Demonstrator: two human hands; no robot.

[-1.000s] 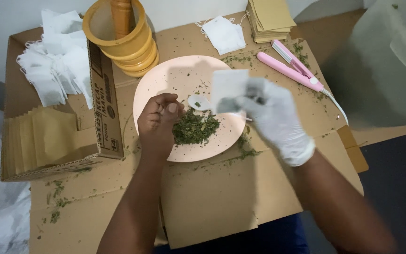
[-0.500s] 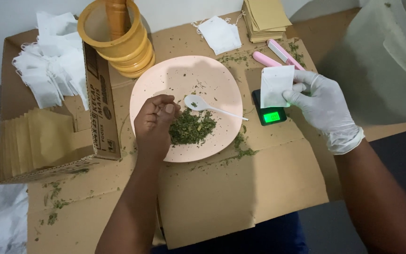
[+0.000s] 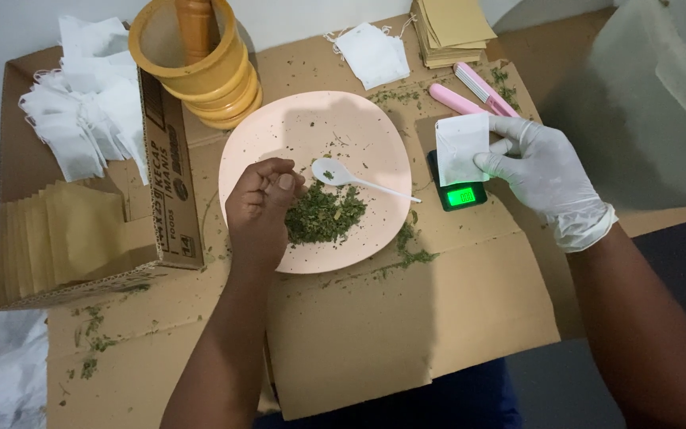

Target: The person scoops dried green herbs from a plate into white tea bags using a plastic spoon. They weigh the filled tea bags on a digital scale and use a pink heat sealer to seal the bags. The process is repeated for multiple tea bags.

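My gloved right hand (image 3: 545,175) holds a small white paper sachet (image 3: 460,147) over a little black scale with a green lit display (image 3: 460,195). My bare left hand (image 3: 260,208) rests on the pink plate (image 3: 279,131) with its fingers curled shut, touching the pile of dried green herbs (image 3: 323,214). A white plastic spoon (image 3: 351,179) lies on the plate beside the pile, free of either hand.
A cardboard box (image 3: 164,175) at left holds white sachets (image 3: 81,111) and brown envelopes (image 3: 73,238). A yellow mortar with a pestle (image 3: 200,67) stands behind the plate. A pink sealing tool (image 3: 478,95), more envelopes (image 3: 450,28) and a translucent tub (image 3: 653,103) lie at right.
My right hand carried the sachet from above the plate to the right, uncovering the scale, and now holds it steady over the scale. The left hand has not moved.
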